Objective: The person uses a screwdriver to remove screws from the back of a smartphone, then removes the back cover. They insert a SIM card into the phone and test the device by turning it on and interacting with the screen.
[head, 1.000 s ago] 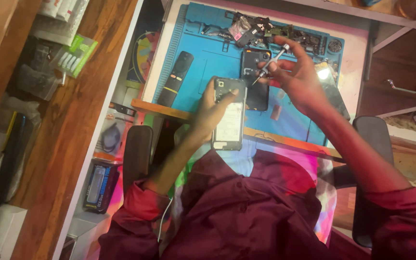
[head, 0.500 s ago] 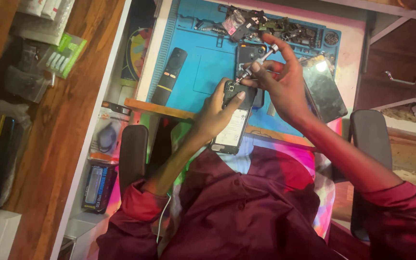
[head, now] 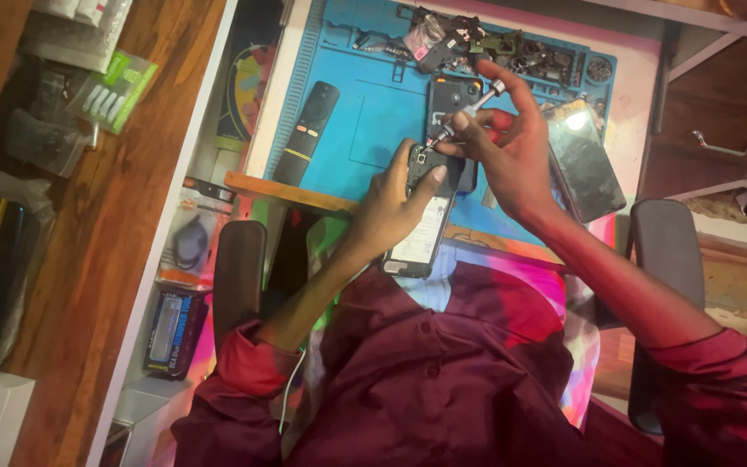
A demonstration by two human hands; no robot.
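The left hand point(head: 395, 203) is wrapped around an opened phone point(head: 425, 220), gripping it by its edges with the thumb laid across the upper part, and holds it tilted above the near edge of the desk point(head: 283, 190), over the person's lap. The right hand point(head: 507, 147) is closed on a small silver screwdriver point(head: 464, 111), pinched between thumb and fingers, its tip set down at the top of the phone (just where the dark camera area sits). The two hands are close together, almost touching at the fingertips.

Behind them on the blue work mat point(head: 365, 112) lies a second dark phone body point(head: 451, 93), partly hidden by the right hand. A black remote control point(head: 307, 131) lies lengthwise on the left part of the mat, well apart from the hands. Along the far edge of the mat sits a heap of small dark parts point(head: 494, 47). To the right, a phone with a shiny glass face point(head: 583, 160) lies tilted beside the right wrist.

The mat covers most of a white desk with a wooden front strip. Both arms wear maroon sleeves point(head: 443, 380), and black chair armrests point(head: 239, 272) show on either side. To the left runs a wooden shelf point(head: 88, 259) holding packets and boxes; a wooden drawer with a metal handle point(head: 724, 143) stands at the right.
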